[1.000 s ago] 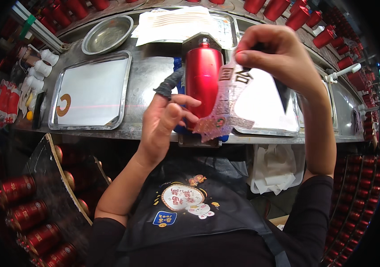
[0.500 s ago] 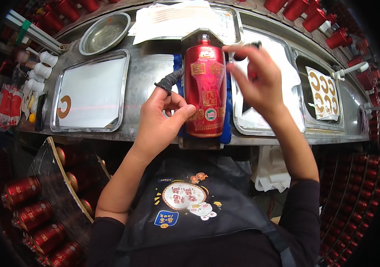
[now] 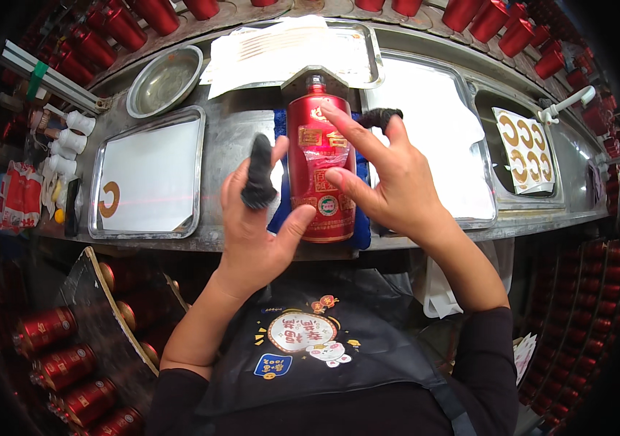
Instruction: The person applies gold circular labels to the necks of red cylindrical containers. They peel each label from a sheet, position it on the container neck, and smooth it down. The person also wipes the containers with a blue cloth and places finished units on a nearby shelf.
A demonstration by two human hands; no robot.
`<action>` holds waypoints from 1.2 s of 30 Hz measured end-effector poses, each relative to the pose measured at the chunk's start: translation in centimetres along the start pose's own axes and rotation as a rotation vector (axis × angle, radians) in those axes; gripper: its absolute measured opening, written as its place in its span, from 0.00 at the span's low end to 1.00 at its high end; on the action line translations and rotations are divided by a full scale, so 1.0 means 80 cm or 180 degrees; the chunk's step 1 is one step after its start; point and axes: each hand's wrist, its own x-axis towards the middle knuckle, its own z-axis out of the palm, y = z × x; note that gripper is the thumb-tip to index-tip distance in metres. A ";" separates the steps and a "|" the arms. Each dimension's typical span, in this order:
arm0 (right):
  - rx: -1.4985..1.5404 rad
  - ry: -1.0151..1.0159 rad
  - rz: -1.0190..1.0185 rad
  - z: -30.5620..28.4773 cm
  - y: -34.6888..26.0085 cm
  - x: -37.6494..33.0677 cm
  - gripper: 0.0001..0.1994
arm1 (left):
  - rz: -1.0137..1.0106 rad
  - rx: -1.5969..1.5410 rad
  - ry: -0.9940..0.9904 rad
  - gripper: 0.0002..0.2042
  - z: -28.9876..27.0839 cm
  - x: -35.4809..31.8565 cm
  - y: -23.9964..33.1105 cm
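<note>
I see a red bottle [image 3: 318, 171] lying on a blue cloth [image 3: 359, 218] in the middle of the metal table [image 3: 233, 138]. My left hand [image 3: 259, 218] is open, with its thumb pressing the bottle's side. My right hand [image 3: 382, 174] is open too, fingers flat on the front label. A silver tray [image 3: 151, 174] sits to the left.

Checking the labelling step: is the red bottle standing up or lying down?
Lying down. The red bottle rests lengthwise on a blue cloth, neck pointing away, both hands on it.
</note>
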 end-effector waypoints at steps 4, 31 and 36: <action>-0.0176 -0.0167 0.0096 0.013 0.011 0.014 0.33 | 0.0407 0.0158 -0.0604 0.34 0.011 -0.002 0.003; 0.0681 -0.0359 0.0350 0.016 0.031 -0.033 0.40 | -0.0961 -0.2413 -0.0594 0.40 0.037 -0.016 -0.035; 0.0412 -0.0533 0.0247 0.025 0.038 -0.018 0.40 | -0.0740 -0.2205 -0.0517 0.39 0.043 -0.013 -0.025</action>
